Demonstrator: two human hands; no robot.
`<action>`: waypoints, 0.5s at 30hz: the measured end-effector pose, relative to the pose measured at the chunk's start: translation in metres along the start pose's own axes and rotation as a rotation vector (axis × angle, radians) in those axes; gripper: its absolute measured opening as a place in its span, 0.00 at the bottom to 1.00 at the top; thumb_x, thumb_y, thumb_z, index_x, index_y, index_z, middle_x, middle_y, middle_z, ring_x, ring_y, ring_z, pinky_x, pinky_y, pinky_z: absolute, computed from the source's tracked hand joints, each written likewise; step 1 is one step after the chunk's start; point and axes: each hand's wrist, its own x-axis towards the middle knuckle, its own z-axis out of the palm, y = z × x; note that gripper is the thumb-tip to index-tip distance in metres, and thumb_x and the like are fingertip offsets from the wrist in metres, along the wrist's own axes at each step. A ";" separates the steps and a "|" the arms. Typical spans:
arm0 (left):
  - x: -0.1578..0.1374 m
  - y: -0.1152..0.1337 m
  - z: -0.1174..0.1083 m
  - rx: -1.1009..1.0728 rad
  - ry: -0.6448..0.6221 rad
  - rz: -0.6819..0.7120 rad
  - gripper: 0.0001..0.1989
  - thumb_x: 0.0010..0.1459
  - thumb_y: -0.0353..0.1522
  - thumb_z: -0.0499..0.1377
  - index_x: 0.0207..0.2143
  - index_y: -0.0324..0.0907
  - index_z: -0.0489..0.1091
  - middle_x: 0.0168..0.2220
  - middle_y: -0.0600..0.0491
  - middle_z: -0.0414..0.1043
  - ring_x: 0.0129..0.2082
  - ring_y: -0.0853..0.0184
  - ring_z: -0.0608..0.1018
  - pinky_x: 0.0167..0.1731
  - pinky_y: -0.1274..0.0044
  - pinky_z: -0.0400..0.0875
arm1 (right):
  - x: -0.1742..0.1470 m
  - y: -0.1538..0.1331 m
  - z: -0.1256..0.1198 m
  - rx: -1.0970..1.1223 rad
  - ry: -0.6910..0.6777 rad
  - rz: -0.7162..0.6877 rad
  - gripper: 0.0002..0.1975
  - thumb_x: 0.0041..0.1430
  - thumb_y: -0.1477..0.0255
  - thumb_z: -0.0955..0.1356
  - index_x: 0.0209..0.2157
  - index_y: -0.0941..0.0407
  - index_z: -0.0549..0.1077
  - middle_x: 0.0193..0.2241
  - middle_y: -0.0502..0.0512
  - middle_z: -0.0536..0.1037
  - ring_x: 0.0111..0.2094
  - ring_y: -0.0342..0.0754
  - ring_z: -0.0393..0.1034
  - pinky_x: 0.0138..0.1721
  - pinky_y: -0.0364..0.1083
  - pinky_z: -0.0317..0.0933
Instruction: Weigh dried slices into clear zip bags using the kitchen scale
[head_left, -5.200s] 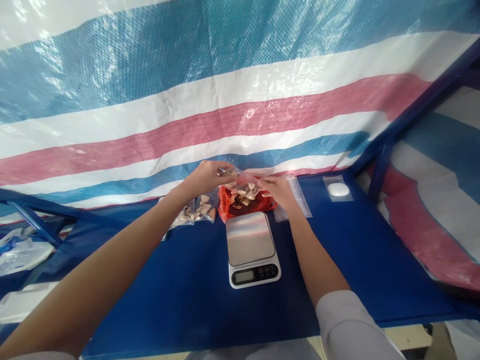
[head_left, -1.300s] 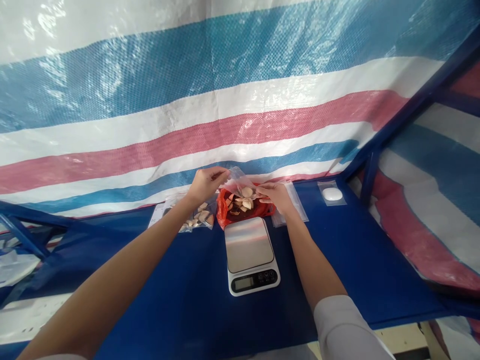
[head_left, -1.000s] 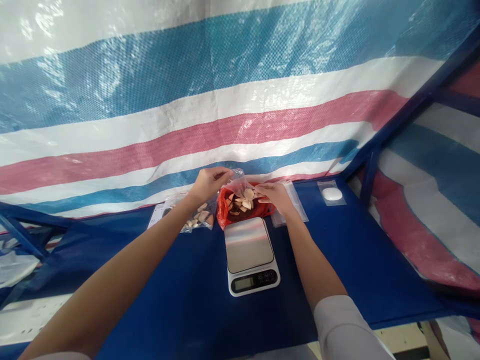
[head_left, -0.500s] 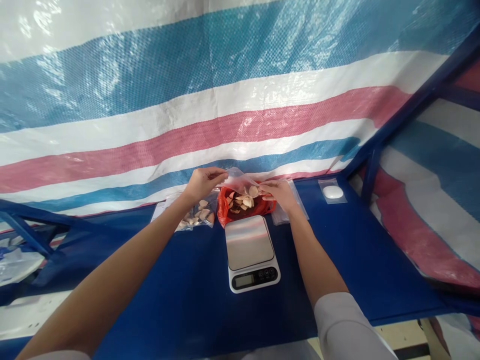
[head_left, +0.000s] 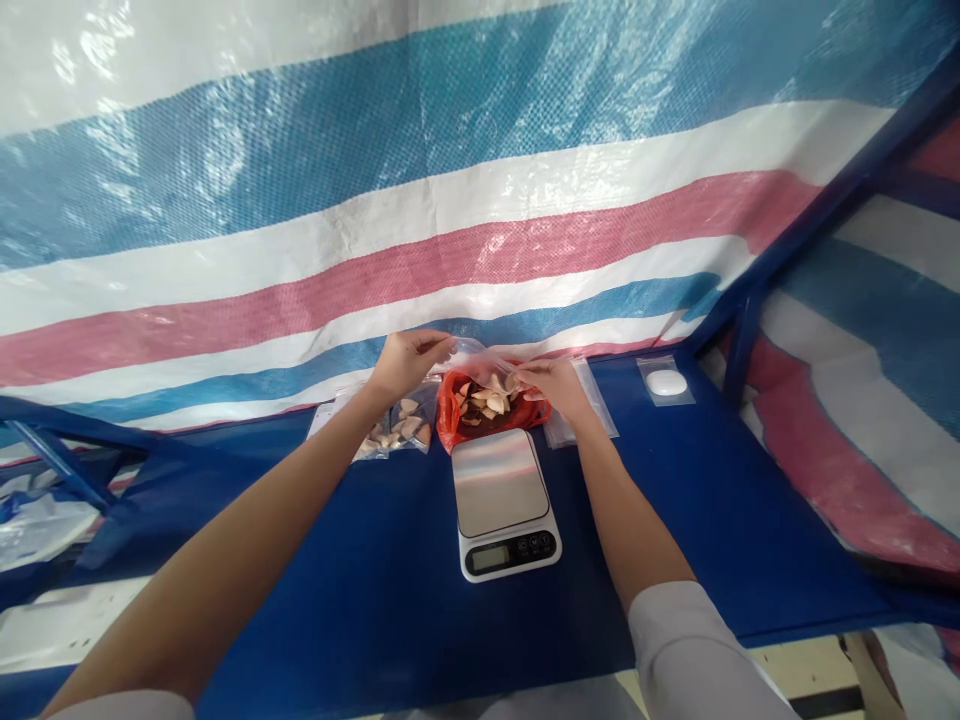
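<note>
A clear plastic bag (head_left: 474, 354) is stretched above an open red plastic bag (head_left: 448, 412). My left hand (head_left: 409, 362) pinches its left end between thumb and fingers. At its right end, the fingers of my right hand (head_left: 553, 386) are closed on the bag's edge; whether they also grip a piece from below is unclear. Pale, brown-edged dried pieces (head_left: 491, 403) fill the red bag. Directly in front of it stands a white digital kitchen scale (head_left: 501, 485) with a bare metal plate; its display is unreadable.
Clear bags of similar pieces (head_left: 405, 428) lie left of the red bag, partly behind my left forearm. Flat clear bags (head_left: 592, 400) lie under my right hand. Farther right is a small bag with a white oval object (head_left: 666, 384). Striped sheeting (head_left: 450, 250) backs the blue table (head_left: 360, 590).
The clear bag has sunk slightly and lies flatter between my hands. A round pale piece near my right fingertips is now more covered. Both hands have barely moved.
</note>
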 end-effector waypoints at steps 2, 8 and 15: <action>-0.001 0.001 -0.001 0.007 -0.009 -0.013 0.21 0.57 0.49 0.62 0.33 0.40 0.80 0.31 0.48 0.82 0.30 0.63 0.80 0.33 0.75 0.74 | -0.001 0.000 0.002 -0.010 -0.028 -0.013 0.07 0.55 0.69 0.72 0.34 0.56 0.83 0.30 0.53 0.84 0.33 0.46 0.80 0.34 0.41 0.74; -0.002 0.001 -0.004 -0.018 0.028 -0.010 0.21 0.57 0.49 0.62 0.35 0.40 0.80 0.32 0.48 0.82 0.31 0.63 0.81 0.35 0.74 0.75 | 0.001 0.005 0.006 0.058 -0.023 -0.050 0.11 0.52 0.64 0.74 0.34 0.56 0.83 0.31 0.53 0.84 0.34 0.46 0.79 0.33 0.41 0.75; -0.004 -0.001 -0.006 -0.018 0.024 -0.017 0.20 0.57 0.48 0.62 0.34 0.40 0.80 0.31 0.48 0.82 0.30 0.64 0.80 0.34 0.74 0.75 | 0.001 0.007 0.007 0.069 -0.064 -0.049 0.12 0.50 0.62 0.75 0.33 0.55 0.83 0.31 0.53 0.84 0.36 0.48 0.80 0.33 0.42 0.75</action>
